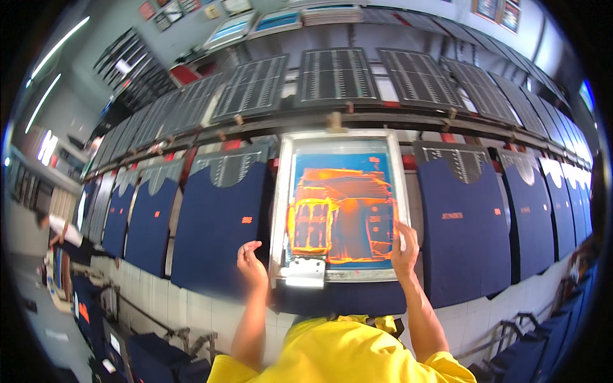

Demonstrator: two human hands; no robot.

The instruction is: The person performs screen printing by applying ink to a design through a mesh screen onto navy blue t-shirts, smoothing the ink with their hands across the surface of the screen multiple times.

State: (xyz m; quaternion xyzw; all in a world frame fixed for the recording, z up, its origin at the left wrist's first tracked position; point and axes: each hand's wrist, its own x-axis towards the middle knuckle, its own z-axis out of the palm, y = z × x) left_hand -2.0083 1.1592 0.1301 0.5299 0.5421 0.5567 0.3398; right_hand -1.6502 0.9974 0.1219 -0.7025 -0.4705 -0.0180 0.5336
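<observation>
Head view: we saw a framed screen [283, 198] lying face-up over a navy panel [348, 300], in the row between two neighbouring covered boards. Its blue mesh carried streaks of orange ink [345, 173], and a silvery metal plate [305, 271], which we took for a squeegee, sat at the lower left corner, overlapping the near rim.

We noted that the right hand [405, 250] touched the right rim, fingers close together; whether its grip wrapped beneath the frame we could not tell. The left hand [253, 265] stood apart from the frame on the other side, its grip loose and half curled, with nothing visible in it.

We judged several faults possible. Because only one side of the frame had a hand on it, a push or lift from the right could have twisted or tilted it, and the squeegee, perched at the corner, could then have slid off. Wet ink, if wet it was, might have dripped onto the left-hand navy panel [220, 223]. The right fingertips were near the orange streaks; had they strayed inward, we thought, they could have carried smears to the right-hand navy panel [466, 236].
</observation>
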